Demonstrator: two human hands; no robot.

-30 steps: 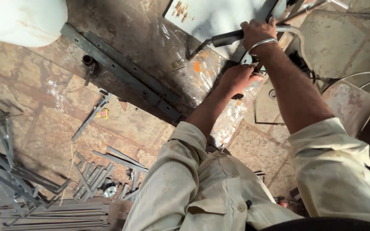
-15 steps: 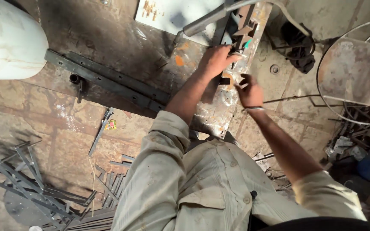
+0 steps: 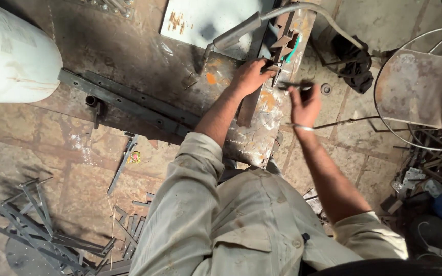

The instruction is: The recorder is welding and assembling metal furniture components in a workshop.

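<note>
My left hand (image 3: 249,76) presses down on the top end of a flat steel bar (image 3: 247,110) that lies on a rusty, paint-stained work plate (image 3: 262,138). Just beyond its fingers, small angled metal pieces (image 3: 282,38) are stacked along the plate. My right hand (image 3: 305,105), with a thin bangle on the wrist, is to the right of the plate. It pinches a short dark metal rod (image 3: 288,85) that points left toward my left hand's fingertips.
A grey tool handle with a hose (image 3: 236,33) rests above the hands on a pale sheet (image 3: 200,20). A white drum (image 3: 11,56) stands upper left and a long drilled steel bar (image 3: 129,105) crosses the floor. Cut angle pieces (image 3: 42,235) are piled lower left; a wire ring with a rusty plate (image 3: 415,87) sits right.
My right hand has come down from the tool handle at the top and now holds the short rod beside the plate. My left hand stays on the bar. The view has shifted.
</note>
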